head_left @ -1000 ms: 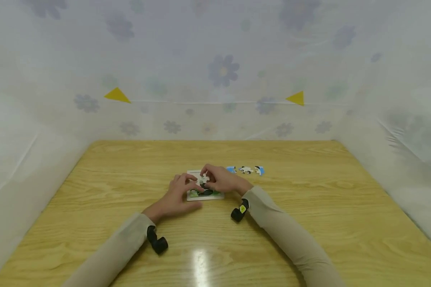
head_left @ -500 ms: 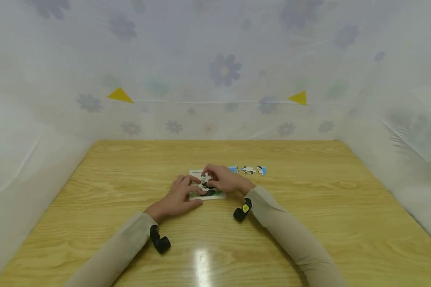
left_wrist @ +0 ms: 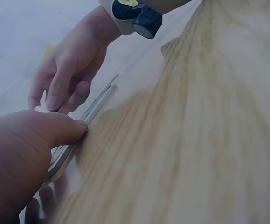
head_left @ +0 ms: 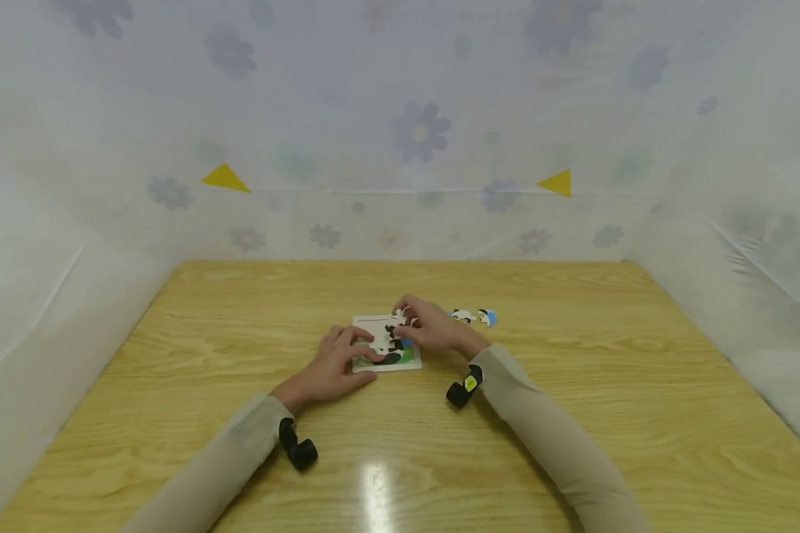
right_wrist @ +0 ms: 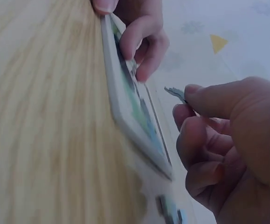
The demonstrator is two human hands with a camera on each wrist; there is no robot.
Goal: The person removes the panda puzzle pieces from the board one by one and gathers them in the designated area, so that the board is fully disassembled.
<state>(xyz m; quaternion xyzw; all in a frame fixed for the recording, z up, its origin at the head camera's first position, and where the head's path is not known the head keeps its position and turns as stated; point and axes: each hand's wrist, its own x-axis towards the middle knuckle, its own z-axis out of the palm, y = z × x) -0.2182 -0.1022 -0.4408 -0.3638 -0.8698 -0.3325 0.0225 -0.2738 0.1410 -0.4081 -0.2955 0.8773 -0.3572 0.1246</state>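
Observation:
In the head view, my left hand (head_left: 330, 366) rests on a small panda jigsaw board (head_left: 367, 321) with a white frame. Its fingertips lie on the pieces, and the thumb (left_wrist: 69, 129) is along the near edge in the left wrist view. My right hand (head_left: 435, 327) pinches a black-and-white puzzle piece (right_wrist: 174, 92) between thumb and fingers, raised over the board's right side. Green and black pieces (head_left: 392, 359) fill the lower part of the board. Some of the picture is hidden under the left fingers.
To the right of the board lie loose puzzle pieces, a panda-face one (head_left: 462, 316) and a blue-edged one (head_left: 488, 317). The wooden table (head_left: 540, 296) ends at a flowered white curtain (head_left: 347, 148), which also closes both sides.
My right hand has lifted the puzzle piece off the middle of the board and moved right and slightly back. It now covers a blue loose piece. The left hand has stayed on the board.

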